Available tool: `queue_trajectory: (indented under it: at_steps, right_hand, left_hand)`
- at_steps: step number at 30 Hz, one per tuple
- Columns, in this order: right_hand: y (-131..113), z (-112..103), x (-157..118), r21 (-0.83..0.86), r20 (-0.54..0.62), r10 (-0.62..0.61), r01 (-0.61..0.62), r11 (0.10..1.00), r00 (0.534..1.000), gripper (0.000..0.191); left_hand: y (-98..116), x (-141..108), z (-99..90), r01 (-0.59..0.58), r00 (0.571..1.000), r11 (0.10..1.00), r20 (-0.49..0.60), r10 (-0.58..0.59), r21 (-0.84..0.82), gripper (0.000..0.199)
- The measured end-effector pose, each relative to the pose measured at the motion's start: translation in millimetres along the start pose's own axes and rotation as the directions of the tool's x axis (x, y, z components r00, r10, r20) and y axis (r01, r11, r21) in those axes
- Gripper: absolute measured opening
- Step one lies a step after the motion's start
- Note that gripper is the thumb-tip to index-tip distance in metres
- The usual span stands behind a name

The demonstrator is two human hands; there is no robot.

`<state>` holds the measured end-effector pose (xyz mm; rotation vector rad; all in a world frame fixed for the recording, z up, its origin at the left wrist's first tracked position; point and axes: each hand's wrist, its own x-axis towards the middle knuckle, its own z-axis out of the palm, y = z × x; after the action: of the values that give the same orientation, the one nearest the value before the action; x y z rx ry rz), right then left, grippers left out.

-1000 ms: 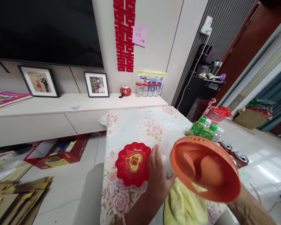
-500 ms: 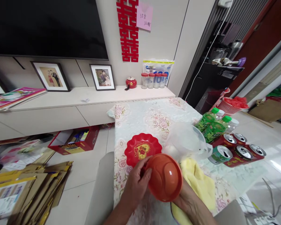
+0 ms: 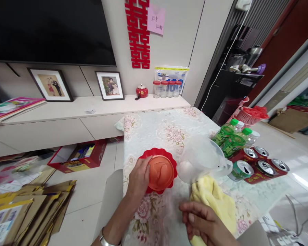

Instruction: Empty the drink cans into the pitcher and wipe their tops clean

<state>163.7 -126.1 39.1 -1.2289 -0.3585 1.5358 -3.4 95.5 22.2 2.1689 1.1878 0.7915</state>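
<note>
A round orange plastic bowl (image 3: 161, 173) with a curved ridge across its face is gripped at its left rim by my left hand (image 3: 141, 176). Beneath the bowl, the red scalloped plate (image 3: 172, 159) shows only as a rim around it; whether the two touch, I cannot tell. My right hand (image 3: 201, 220) hovers over the table's near side with loosely curled fingers and nothing visible in them. Just beyond it lies a crumpled yellow cloth (image 3: 215, 198). Behind the cloth stands a translucent plastic jug (image 3: 201, 159), with a pale round shape at its left side.
On the right of the flowered tablecloth (image 3: 174, 133) stand several drink cans (image 3: 265, 168) and green-labelled bottles (image 3: 233, 138). A white cabinet (image 3: 105, 109) along the wall bears framed photos, a red pot (image 3: 142, 91) and red-lidded jars (image 3: 167, 89). Flattened cardboard (image 3: 38, 212) lies at left.
My left hand has carried the orange bowl left and away from me, over the red plate. My right hand has let go of the bowl and drawn back toward the yellow cloth.
</note>
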Motion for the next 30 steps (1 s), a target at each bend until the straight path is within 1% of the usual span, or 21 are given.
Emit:
queue_trajectory:
  at_steps: [2, 4, 5, 7, 9, 10, 11, 12, 13, 15, 16, 17, 19, 20, 21, 22, 23, 24, 25, 27, 30]
  right_hand:
    - [-6.3, -10.3, -12.6, -0.067, -0.013, -0.076, 0.075, 0.995, 0.997, 0.046]
    - [-16.8, -23.6, -24.2, -0.133, -0.125, -0.188, 0.172, 0.976, 0.974, 0.047]
    - [-23.0, -31.5, -29.2, -0.162, -0.212, -0.248, 0.216, 0.963, 0.945, 0.047]
    - [-34.9, -51.3, -36.3, -0.209, -0.382, -0.344, 0.283, 0.936, 0.858, 0.047]
    - [-43.3, -76.9, -38.0, -0.262, -0.547, -0.441, 0.355, 0.897, 0.711, 0.05]
    - [-45.6, -91.6, -36.7, -0.303, -0.596, -0.48, 0.373, 0.877, 0.643, 0.053]
    - [-46.8, -106.9, -34.1, -0.37, -0.643, -0.53, 0.382, 0.847, 0.552, 0.056]
    - [-46.9, -122.3, -30.5, -0.45, -0.684, -0.577, 0.364, 0.815, 0.447, 0.059]
    - [-46.3, -136.9, -26.1, -0.482, -0.709, -0.592, 0.351, 0.803, 0.382, 0.061]
    - [-44.2, -161.6, -16.4, -0.519, -0.745, -0.604, 0.323, 0.791, 0.283, 0.064]
    - [-43.0, -170.9, -11.3, -0.54, -0.755, -0.612, 0.306, 0.784, 0.236, 0.065]
    - [-41.8, -178.0, -6.3, -0.56, -0.757, -0.621, 0.288, 0.777, 0.202, 0.065]
    - [-39.4, -186.8, 3.8, -0.596, -0.751, -0.64, 0.253, 0.762, 0.16, 0.064]
    - [-38.0, -189.2, 8.8, -0.609, -0.746, -0.648, 0.239, 0.757, 0.153, 0.065]
    - [-36.5, -190.7, 13.8, -0.617, -0.742, -0.653, 0.226, 0.754, 0.151, 0.066]
    - [-35.0, -191.7, 18.7, -0.621, -0.741, -0.655, 0.215, 0.753, 0.153, 0.07]
    - [-33.5, -192.4, 23.4, -0.623, -0.741, -0.654, 0.205, 0.754, 0.154, 0.073]
    - [-32.1, -193.0, 27.6, -0.624, -0.742, -0.652, 0.196, 0.756, 0.156, 0.077]
    - [-31.1, -193.3, 31.2, -0.626, -0.742, -0.652, 0.186, 0.757, 0.156, 0.08]
    - [-30.2, -193.5, 36.6, -0.639, -0.736, -0.659, 0.166, 0.752, 0.153, 0.083]
    - [-31.5, -192.3, 40.4, -0.67, -0.713, -0.684, 0.135, 0.73, 0.155, 0.082]
  left_hand:
    - [-4.4, 9.3, 3.2, 0.034, 0.997, 0.994, 0.071, -0.041, 0.1, 0.04]
    - [-6.8, 17.8, 5.1, 0.058, 0.988, 0.978, 0.126, -0.084, 0.2, 0.039]
    - [-7.2, 21.6, 5.6, 0.062, 0.981, 0.966, 0.163, -0.105, 0.252, 0.038]
    - [-6.9, 27.8, 5.9, 0.047, 0.958, 0.94, 0.253, -0.138, 0.337, 0.038]
    - [-5.5, 31.8, 5.4, 0.034, 0.934, 0.905, 0.308, -0.18, 0.423, 0.039]
    - [-4.5, 33.0, 4.9, 0.02, 0.925, 0.885, 0.328, -0.192, 0.465, 0.038]
    - [-3.4, 33.5, 4.3, 0.01, 0.919, 0.864, 0.337, -0.207, 0.503, 0.038]
    - [-2.4, 33.4, 3.5, -0.009, 0.918, 0.85, 0.342, -0.202, 0.526, 0.037]
    - [-1.3, 32.8, 2.8, -0.028, 0.92, 0.838, 0.343, -0.191, 0.544, 0.036]
    - [1.0, 30.0, 1.8, -0.077, 0.934, 0.814, 0.328, -0.143, 0.575, 0.034]
    - [2.3, 27.9, 1.8, -0.093, 0.946, 0.8, 0.303, -0.114, 0.593, 0.034]
    - [3.7, 25.3, 2.5, -0.104, 0.962, 0.791, 0.264, -0.074, 0.602, 0.035]
    - [7.5, 18.2, 6.2, -0.123, 0.986, 0.807, 0.161, 0.035, 0.577, 0.038]
    - [10.0, 13.5, 9.4, -0.157, 0.987, 0.83, 0.106, 0.118, 0.536, 0.038]
    - [13.1, 8.0, 13.5, -0.208, 0.976, 0.848, 0.043, 0.215, 0.487, 0.038]
    - [16.8, 1.5, 18.2, -0.283, 0.948, 0.855, -0.006, 0.317, 0.435, 0.037]
    - [21.2, -5.9, 23.6, -0.362, 0.906, 0.845, -0.066, 0.418, 0.393, 0.036]
    - [26.4, -14.1, 29.3, -0.437, 0.863, 0.827, -0.094, 0.496, 0.354, 0.034]
    - [32.3, -22.9, 35.2, -0.489, 0.829, 0.813, -0.12, 0.545, 0.317, 0.031]
    - [45.9, -40.9, 47.0, -0.576, 0.783, 0.783, -0.117, 0.611, 0.234, 0.028]
    - [67.9, -63.5, 64.3, -0.7, 0.706, 0.708, -0.063, 0.705, 0.094, 0.033]
